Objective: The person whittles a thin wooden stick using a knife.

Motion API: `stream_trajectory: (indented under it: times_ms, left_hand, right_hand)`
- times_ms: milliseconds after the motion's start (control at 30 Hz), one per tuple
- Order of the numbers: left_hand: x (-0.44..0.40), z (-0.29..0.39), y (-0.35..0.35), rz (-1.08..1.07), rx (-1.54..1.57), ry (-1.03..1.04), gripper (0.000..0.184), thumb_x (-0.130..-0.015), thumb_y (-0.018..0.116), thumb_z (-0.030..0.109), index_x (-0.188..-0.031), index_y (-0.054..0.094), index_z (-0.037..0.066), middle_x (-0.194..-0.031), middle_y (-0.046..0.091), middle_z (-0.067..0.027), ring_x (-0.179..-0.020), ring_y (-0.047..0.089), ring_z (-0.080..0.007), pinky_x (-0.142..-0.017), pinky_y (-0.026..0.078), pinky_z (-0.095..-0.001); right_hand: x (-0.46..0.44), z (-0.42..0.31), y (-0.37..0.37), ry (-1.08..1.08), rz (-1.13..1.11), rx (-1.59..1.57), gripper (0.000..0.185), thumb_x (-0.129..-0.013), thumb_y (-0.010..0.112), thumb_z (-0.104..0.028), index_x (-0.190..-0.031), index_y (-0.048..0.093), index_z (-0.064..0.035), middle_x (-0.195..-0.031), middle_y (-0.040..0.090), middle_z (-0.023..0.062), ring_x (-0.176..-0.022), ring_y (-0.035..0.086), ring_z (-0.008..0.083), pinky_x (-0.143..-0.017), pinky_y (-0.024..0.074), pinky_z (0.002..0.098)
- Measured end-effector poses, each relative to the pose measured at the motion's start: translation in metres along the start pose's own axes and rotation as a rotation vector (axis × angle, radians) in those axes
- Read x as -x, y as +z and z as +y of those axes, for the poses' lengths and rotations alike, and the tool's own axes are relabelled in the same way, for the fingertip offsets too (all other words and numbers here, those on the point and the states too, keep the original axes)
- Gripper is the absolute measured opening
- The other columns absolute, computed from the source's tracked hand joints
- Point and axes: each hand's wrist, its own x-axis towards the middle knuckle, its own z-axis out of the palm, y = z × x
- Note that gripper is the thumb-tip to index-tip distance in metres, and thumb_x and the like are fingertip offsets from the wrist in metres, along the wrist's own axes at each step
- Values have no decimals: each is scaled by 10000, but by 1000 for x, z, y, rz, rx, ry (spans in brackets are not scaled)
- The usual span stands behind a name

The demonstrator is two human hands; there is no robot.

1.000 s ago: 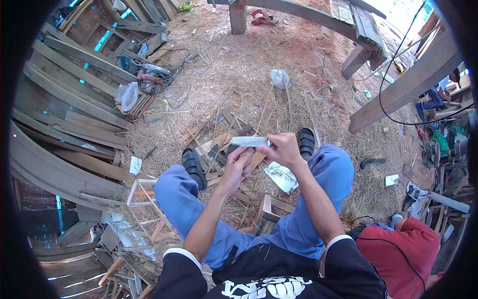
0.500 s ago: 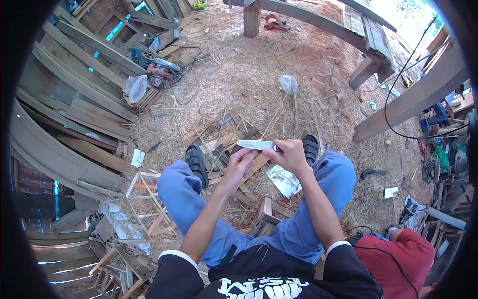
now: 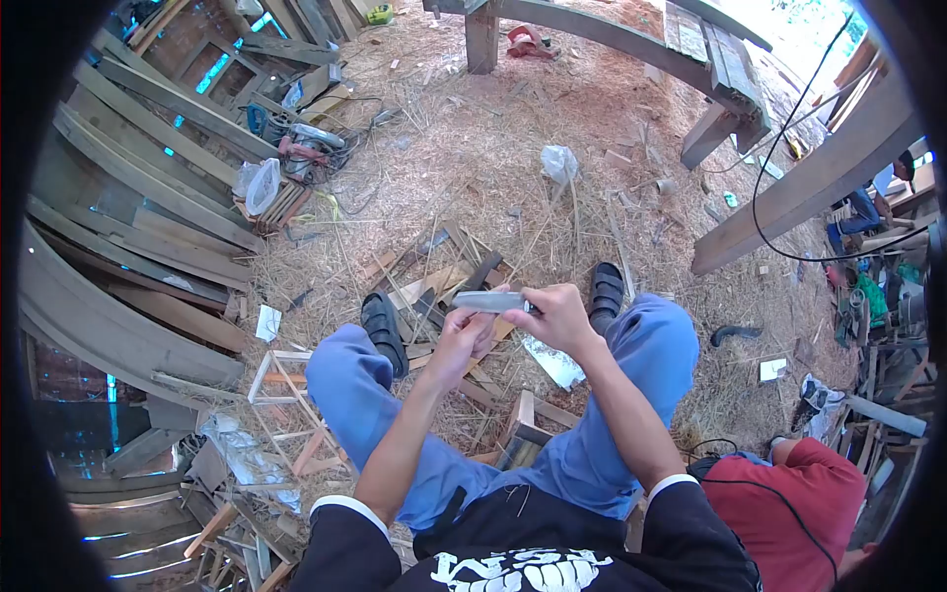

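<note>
My right hand (image 3: pixel 560 318) is closed round the handle of a knife (image 3: pixel 487 302), whose broad grey blade points left between my knees. My left hand (image 3: pixel 462 341) is just below the blade, its fingers pinched together. Anything held in those fingers is too small or hidden to make out. Under both hands, scraps of wood (image 3: pixel 422 292) lie on the straw-strewn ground. A white sheet (image 3: pixel 554 361) lies below my right wrist.
Beyond my left knee stands a light wooden frame (image 3: pixel 279 377). A circular saw (image 3: pixel 304 158) rests near stacked boards at far left. A person in a red shirt (image 3: pixel 784 503) is close on my right. A plastic bag (image 3: pixel 559 165) lies ahead.
The knife has shifted slightly left and down, and its blade has turned, looking greyer and narrower. Both hands moved with it. The whole view has shifted a little.
</note>
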Motion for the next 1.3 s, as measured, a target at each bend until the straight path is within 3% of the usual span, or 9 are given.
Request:
stream_trajectory:
  times_ms: [133,433,533,733,900,1233,1300]
  left_hand:
    - [-2,-2,-2,-29,3,-16,467,-1072,507,228,-1518,444,102,-640,317,114,-507,269,-2,-470,213,-198]
    - [2,4,-1,-28,-39,-31,469,-1066,514,218,-1516,448,101,-634,302,111,-505,270,-11,-465,202,-211]
    - [-1,-1,-3,-6,43,-27,322,-1070,514,189,-1367,582,87,-637,291,107,-513,249,-19,-474,196,-224]
    - [4,-1,-12,-23,40,-35,175,-1062,530,215,-1152,627,100,-627,294,102,-508,278,-18,-467,212,-215]
    - [6,2,-8,-3,33,-27,191,-1066,527,202,-1177,633,87,-620,279,109,-500,252,-17,-463,199,-221]
    - [6,-2,-13,-34,28,-27,196,-1062,538,206,-1187,637,91,-625,263,115,-505,249,-14,-465,193,-226]
    - [7,-2,-12,-27,0,-40,250,-1065,526,209,-1269,616,95,-634,274,108,-510,261,-16,-462,207,-216]
  right_hand:
    - [-5,2,-7,-60,-6,83,493,-802,778,-544,-659,623,-98,-510,561,75,-461,600,266,-470,442,377]
    - [-3,10,-9,-49,-19,147,513,-778,792,-542,-620,597,-94,-494,525,86,-460,578,274,-469,426,392]
    - [-5,13,-10,-43,13,166,523,-778,786,-563,-610,600,-104,-479,523,74,-447,578,264,-457,424,379]
    - [-6,17,-14,-50,52,207,560,-772,775,-609,-564,577,-128,-454,520,51,-422,575,237,-429,417,350]
    - [-4,19,-16,-4,-9,199,533,-754,802,-557,-602,611,-83,-481,530,82,-464,591,265,-483,444,383]
    - [0,23,-23,-37,36,300,536,-766,770,-614,-604,635,-121,-488,565,54,-458,601,246,-484,453,356]
    - [3,25,-25,-35,22,325,545,-774,764,-612,-596,625,-117,-487,563,58,-459,599,247,-496,455,361]
